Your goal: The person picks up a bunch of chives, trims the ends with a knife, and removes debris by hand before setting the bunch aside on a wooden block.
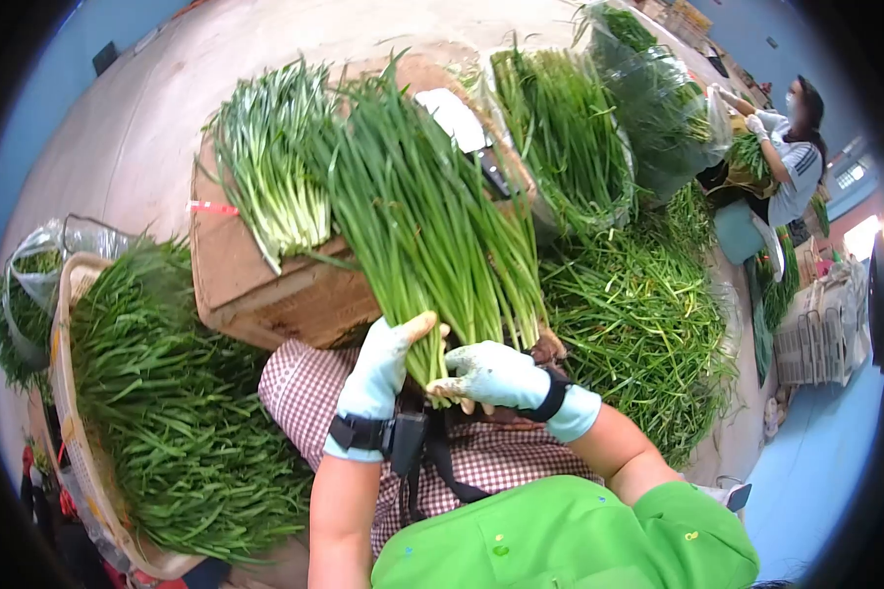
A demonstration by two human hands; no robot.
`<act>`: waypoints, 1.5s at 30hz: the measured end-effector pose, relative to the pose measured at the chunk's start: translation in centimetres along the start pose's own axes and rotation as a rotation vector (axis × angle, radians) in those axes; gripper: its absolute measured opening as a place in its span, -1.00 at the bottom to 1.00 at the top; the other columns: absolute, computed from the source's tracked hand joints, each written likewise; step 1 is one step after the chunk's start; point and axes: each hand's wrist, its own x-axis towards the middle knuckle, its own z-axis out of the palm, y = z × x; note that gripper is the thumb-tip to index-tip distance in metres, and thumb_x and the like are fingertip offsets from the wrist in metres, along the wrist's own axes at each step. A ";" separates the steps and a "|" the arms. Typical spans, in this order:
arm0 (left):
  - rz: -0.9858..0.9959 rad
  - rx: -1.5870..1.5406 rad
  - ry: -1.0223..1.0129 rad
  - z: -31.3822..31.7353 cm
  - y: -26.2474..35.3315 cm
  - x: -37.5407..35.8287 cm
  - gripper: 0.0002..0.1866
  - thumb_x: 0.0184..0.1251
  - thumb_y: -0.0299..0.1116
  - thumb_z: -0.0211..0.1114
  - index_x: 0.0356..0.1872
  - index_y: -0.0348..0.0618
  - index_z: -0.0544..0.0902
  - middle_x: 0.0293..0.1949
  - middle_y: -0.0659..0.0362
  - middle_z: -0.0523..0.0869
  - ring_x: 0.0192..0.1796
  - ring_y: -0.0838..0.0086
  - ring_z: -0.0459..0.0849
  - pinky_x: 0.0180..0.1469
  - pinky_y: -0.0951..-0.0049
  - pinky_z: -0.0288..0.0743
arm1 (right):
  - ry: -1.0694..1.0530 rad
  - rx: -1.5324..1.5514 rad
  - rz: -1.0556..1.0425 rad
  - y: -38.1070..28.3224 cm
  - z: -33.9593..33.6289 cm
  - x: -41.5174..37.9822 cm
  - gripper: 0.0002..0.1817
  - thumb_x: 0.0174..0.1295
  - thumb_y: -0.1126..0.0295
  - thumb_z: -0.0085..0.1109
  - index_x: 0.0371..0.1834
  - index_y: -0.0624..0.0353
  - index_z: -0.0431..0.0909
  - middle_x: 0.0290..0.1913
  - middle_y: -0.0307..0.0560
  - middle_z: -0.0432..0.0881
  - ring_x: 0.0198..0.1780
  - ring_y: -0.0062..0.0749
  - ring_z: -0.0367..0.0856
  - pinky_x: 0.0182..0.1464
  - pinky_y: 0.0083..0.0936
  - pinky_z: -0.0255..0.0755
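My left hand (381, 355), in a pale blue glove with bare fingertips, is wrapped round the lower stalks of a bunch of long green leaves (403, 196). My right hand (491, 375), gloved alike, pinches at the cut stalk ends just beside it. The leaves reach away from me across a cardboard box (255, 285). On the box's left part lies another bunch with pale stalks (290, 206). A cleaver with a wide blade (452, 116) and black handle (494, 175) rests behind the leaves, on the right.
At the left stands a large basket (67, 363) full of greens. Loose greens (648, 314) are heaped at the right, below a bag of upright stalks (570, 137) and a clear plastic bag (658, 108). Another person (796, 167) holds greens at the upper right, near stacked crates (820, 329).
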 end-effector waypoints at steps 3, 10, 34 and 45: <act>0.021 -0.062 -0.009 0.5 0.2 0.3 -0.77 0.11 -0.41 0.22 -0.23 -0.31 0.50 -0.38 0.03 0.65 -0.46 0.43 0.62 -0.43 0.49 0.55 | -0.063 0.073 0.016 0.7 0.5 -1.3 -0.73 0.21 0.19 -0.04 -0.35 0.17 0.52 -0.73 -0.20 0.48 -0.77 -0.56 0.39 -0.70 -0.64 0.29; 0.038 -0.053 -0.067 -0.2 0.0 0.5 -0.75 0.12 -0.42 0.19 -0.20 -0.34 0.50 -0.37 0.00 0.65 -0.47 0.40 0.63 -0.43 0.43 0.56 | -0.333 0.305 -0.089 1.8 -1.8 -5.1 -0.77 0.26 0.34 -0.09 -0.34 0.26 0.53 -0.61 -0.14 0.58 -0.71 -0.62 0.46 -0.67 -0.74 0.32; 0.033 -0.042 0.002 -1.7 -1.0 0.3 -0.64 0.19 -0.16 0.18 -0.12 -0.22 0.48 -0.35 0.12 0.62 -0.38 0.38 0.63 -0.38 0.40 0.55 | 0.333 0.711 -0.514 0.1 -4.3 -3.6 -0.82 0.25 0.37 -0.06 -0.39 0.21 0.49 -0.64 -0.17 0.54 -0.67 -0.63 0.50 -0.76 -0.76 0.29; 0.238 -0.031 0.183 -0.1 -2.9 0.7 -0.38 0.03 -0.30 0.36 0.12 -0.21 0.29 0.00 0.16 0.47 0.01 0.39 0.43 0.03 0.43 0.32 | 0.938 -1.026 -0.684 -2.7 -7.1 9.3 -0.75 -0.12 0.50 0.12 -0.29 0.03 0.51 -0.56 -0.11 0.45 -0.42 -0.19 0.49 -0.42 -0.38 0.40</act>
